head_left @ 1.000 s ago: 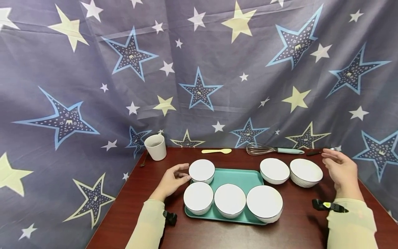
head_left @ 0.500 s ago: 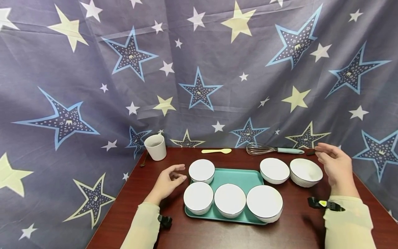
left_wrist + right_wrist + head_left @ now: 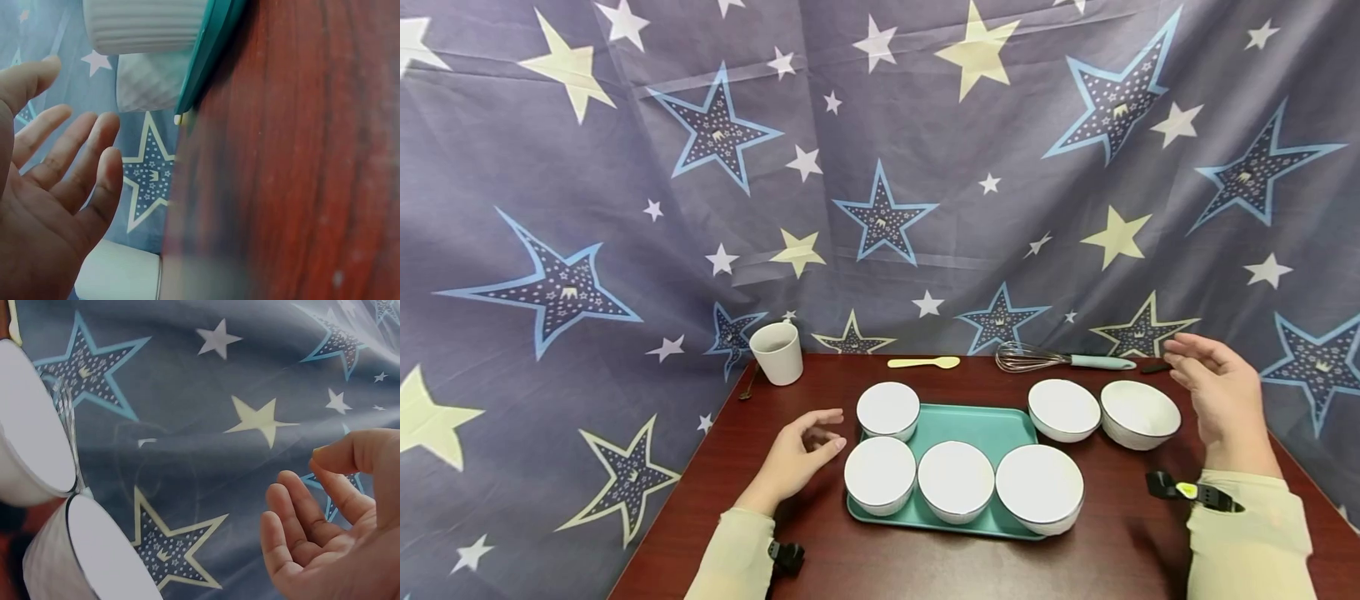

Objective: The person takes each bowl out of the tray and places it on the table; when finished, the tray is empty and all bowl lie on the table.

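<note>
Left hand (image 3: 797, 462) poised above a reddish-brown table (image 3: 970, 571), fingers loosely spread and just apart from the nearby bowls, a person in pale yellow sleeves holds the right hand (image 3: 1225, 404) aloft at the opposite side, its fingers gently bent and parted. Between them, a front left bowl (image 3: 880, 475), a front middle bowl (image 3: 955, 482) and a front right bowl (image 3: 1039, 487), all white, line the near side of a teal tray (image 3: 973, 423). Behind the first stands a rear left bowl (image 3: 888, 408). Near the tray's far right corner sits a plain white bowl (image 3: 1064, 408), close against a textured bowl (image 3: 1140, 414) beside the right hand. Farther back are a white cup (image 3: 777, 354), a yellow spoon (image 3: 923, 362) and a balloon whisk (image 3: 1102, 362), before a star-print cloth (image 3: 925, 125).
</note>
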